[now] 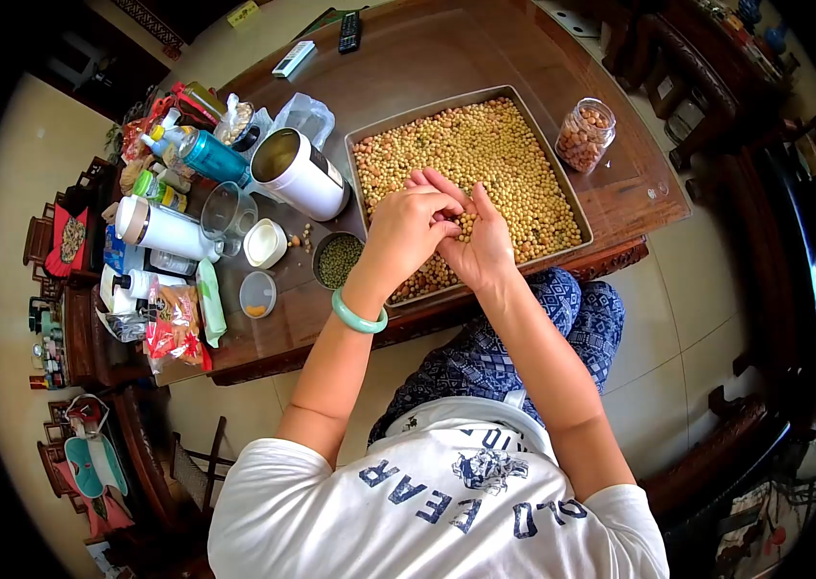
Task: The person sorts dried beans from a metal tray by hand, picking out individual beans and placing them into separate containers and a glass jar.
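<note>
A rectangular metal tray (577, 207) on the table is spread with yellow soybeans (485, 145), with reddish peanuts and some green beans among them. Above its near side, my two hands meet. My left hand (406, 230), with a pale green bangle (360, 314) on the wrist, has its fingertips pinched together over the right palm; what they hold is too small to make out. My right hand (480, 246) is turned palm up, its fingers stretched out beneath the left fingertips. Whatever lies in that palm is mostly hidden.
Right of the tray stands a glass jar of peanuts (585, 135). To the left are a bowl of green beans (339, 259), a white canister (300, 174), a clear cup (229, 212) and several bottles and packets. A remote (350, 32) lies at the far edge.
</note>
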The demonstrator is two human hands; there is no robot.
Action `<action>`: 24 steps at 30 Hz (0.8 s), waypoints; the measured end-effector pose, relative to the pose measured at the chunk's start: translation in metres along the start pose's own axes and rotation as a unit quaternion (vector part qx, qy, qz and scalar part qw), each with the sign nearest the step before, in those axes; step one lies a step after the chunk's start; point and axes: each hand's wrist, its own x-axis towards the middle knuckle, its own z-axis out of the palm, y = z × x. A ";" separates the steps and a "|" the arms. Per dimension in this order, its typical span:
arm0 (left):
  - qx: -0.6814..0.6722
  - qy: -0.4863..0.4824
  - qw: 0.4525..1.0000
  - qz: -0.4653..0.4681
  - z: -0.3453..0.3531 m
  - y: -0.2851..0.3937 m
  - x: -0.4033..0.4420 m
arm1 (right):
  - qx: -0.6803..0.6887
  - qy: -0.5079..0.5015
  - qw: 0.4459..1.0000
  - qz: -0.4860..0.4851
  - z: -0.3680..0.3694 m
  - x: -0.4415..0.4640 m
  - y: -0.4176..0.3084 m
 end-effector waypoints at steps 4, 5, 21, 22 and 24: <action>0.012 0.001 1.000 -0.021 0.005 -0.001 0.002 | 0.001 0.010 1.000 -0.004 -0.003 0.002 0.001; 0.012 0.001 1.000 -0.022 0.007 -0.002 0.003 | 0.001 0.010 1.000 -0.004 -0.004 0.002 0.001; -0.231 0.032 0.967 -0.100 0.002 -0.015 0.003 | 0.085 0.003 0.996 0.006 -0.010 0.006 -0.001; -0.303 0.023 0.946 -0.115 -0.003 -0.017 0.002 | 0.076 -0.009 0.997 0.006 -0.011 0.006 -0.001; -0.432 0.008 0.889 -0.152 -0.016 -0.023 -0.003 | 0.087 -0.018 0.996 0.012 -0.009 0.004 -0.003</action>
